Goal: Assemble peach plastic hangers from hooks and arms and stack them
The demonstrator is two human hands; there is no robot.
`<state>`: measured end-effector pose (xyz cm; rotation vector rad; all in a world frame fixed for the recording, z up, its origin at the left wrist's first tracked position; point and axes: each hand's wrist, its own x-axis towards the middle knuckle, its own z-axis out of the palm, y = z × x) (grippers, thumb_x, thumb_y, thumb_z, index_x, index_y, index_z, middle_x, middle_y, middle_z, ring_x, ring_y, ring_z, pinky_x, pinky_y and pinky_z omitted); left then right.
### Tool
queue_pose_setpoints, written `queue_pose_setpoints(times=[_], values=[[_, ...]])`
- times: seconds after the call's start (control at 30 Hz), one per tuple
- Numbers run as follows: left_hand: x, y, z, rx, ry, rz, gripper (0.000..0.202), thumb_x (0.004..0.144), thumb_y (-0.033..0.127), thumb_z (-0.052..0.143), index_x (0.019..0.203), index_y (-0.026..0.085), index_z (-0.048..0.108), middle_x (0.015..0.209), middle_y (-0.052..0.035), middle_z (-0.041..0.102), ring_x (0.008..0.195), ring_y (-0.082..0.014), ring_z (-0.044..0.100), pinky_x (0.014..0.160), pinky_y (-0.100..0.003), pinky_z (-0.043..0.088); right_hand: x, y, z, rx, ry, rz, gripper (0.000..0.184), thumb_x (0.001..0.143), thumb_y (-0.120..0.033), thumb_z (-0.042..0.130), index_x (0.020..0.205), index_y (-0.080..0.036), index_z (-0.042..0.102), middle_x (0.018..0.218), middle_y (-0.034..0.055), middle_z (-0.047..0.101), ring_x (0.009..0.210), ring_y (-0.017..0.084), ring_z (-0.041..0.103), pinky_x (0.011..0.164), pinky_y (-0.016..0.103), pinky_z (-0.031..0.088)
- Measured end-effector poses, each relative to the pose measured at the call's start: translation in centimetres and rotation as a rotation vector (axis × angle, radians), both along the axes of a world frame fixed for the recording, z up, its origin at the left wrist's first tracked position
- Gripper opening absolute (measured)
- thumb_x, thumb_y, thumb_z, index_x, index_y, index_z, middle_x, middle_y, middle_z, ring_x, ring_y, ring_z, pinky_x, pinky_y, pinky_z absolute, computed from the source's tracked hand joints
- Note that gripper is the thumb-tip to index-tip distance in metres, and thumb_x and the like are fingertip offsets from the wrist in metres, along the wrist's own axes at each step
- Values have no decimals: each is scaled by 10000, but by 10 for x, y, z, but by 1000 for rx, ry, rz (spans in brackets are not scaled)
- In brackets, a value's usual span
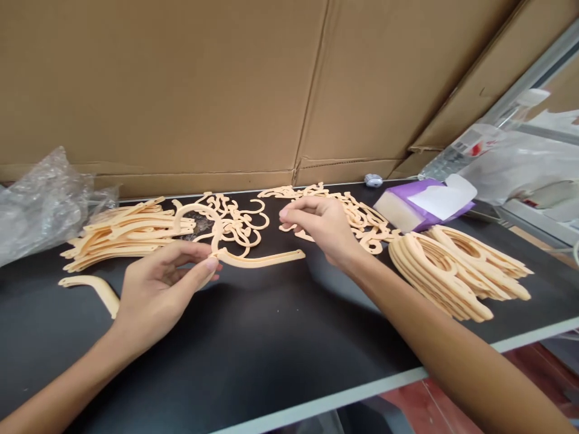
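Between the thumb and fingers of my left hand (158,286) is a cream plastic clothes hanger piece, a curved hook (199,208) joined to one arm (262,260) that points right. My right hand (319,226) is closed in a pinch beside a pile of small cream hanger parts (359,211); anything between its fingertips is too small to make out. Loose hanger hooks (239,226) lie behind the held piece. A stack of hanger arms (131,232) rests behind my left hand, and a single hanger arm (97,289) lies left of it.
Stacked flat cream hanger pieces (434,265) sit at the right, near a purple tissue pack (423,202). Crumpled clear plastic (45,202) lies at the left. Cardboard (181,90) walls the back of the black table (271,355). A clear bottle (456,150) leans at the right.
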<state>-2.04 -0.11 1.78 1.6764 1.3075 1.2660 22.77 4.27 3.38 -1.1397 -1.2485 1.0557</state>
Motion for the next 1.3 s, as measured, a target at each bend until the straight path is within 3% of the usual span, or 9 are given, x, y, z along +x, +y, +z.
queue_pose_setpoints(times=[0.07,0.23,0.4,0.57,0.73,0.87,1.07,1.2,1.3], values=[[2,-1,4,-38,-48,-4,251,719,396,830,832,189,743,720,-8,757,592,-161,738,612,-231,662,-1,-6,4,125,-160,18,115,732,-272,755,696,-167,724,693,15,722,662,137,652,648,259,494],[5,-5,9,-95,-51,-55,267,746,397,822,853,171,729,746,-20,751,633,-174,735,606,-272,671,-18,-36,5,329,-715,279,137,830,-314,750,886,-191,767,817,29,761,735,158,661,700,280,446],[1,-1,2,-72,22,-28,270,776,409,805,878,174,718,862,-34,750,752,-180,737,643,-269,664,-24,-45,-5,441,-1108,354,320,972,-337,618,700,-187,696,643,14,680,603,139,558,669,315,329],[-3,-2,-5,-30,286,-88,243,822,389,736,979,204,757,902,-30,766,757,-174,732,708,-288,653,-14,-45,-24,575,-1218,304,355,1012,-339,561,749,-161,721,677,38,661,644,150,560,648,312,322],[-2,-5,-12,243,494,-192,211,927,297,594,1023,207,758,976,-38,778,866,-178,736,830,-305,629,-7,-44,-41,624,-1193,170,328,1008,-353,568,844,-164,779,802,65,653,691,152,548,644,285,376],[-8,0,0,346,603,-223,247,965,267,525,1059,209,747,1020,-41,779,918,-181,739,893,-302,600,-5,-36,-47,605,-1220,137,317,1009,-368,565,907,-179,798,812,76,638,738,182,564,707,319,426],[-78,4,23,420,781,-134,248,898,284,538,1039,278,742,1077,2,778,998,-228,729,977,-372,559,-1,-32,-46,601,-1179,85,312,991,-383,590,913,-157,790,850,108,669,821,228,620,761,369,475],[-137,-9,13,384,897,-41,315,847,271,499,1032,301,752,1131,21,750,1082,-231,673,1042,-365,499,-1,-33,-43,615,-1150,101,296,1000,-320,569,855,-168,777,842,108,686,816,223,626,766,375,490],[-155,-17,3,357,958,-98,365,850,228,460,1050,288,759,1143,14,755,1105,-228,656,1018,-351,501,-1,-33,-43,614,-1139,125,277,999,-284,568,855,-171,776,826,101,691,816,220,630,778,380,494]])
